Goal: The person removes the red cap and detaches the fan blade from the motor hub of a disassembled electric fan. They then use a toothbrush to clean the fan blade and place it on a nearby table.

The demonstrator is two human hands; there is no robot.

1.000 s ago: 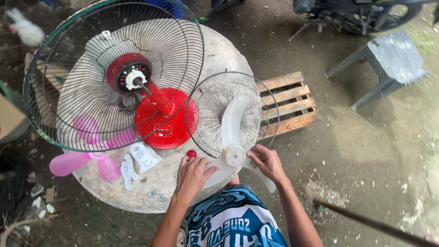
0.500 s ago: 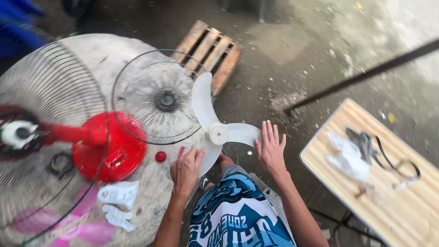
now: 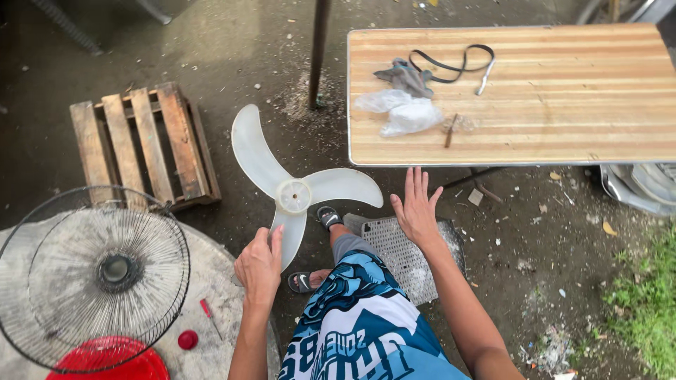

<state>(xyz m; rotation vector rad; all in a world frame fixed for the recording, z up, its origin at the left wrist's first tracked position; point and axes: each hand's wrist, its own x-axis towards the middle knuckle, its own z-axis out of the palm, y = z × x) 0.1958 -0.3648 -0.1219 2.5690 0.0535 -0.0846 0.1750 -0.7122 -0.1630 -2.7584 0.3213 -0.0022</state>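
Head view: left hand [image 3: 259, 266] pinches the lowest vane of the fan blade [image 3: 293, 190], which hangs in the air just left of the table [image 3: 535, 134]. Right hand [image 3: 417, 207] is spread, holding nothing. Risk: a one-vane grip may slip or flex, dropping the blade onto the dirt below the table edge, or swinging it into the table corner.

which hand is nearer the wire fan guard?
Left. The left hand holds a fan blade just right of the wire fan guard; the right hand is open, farther right.
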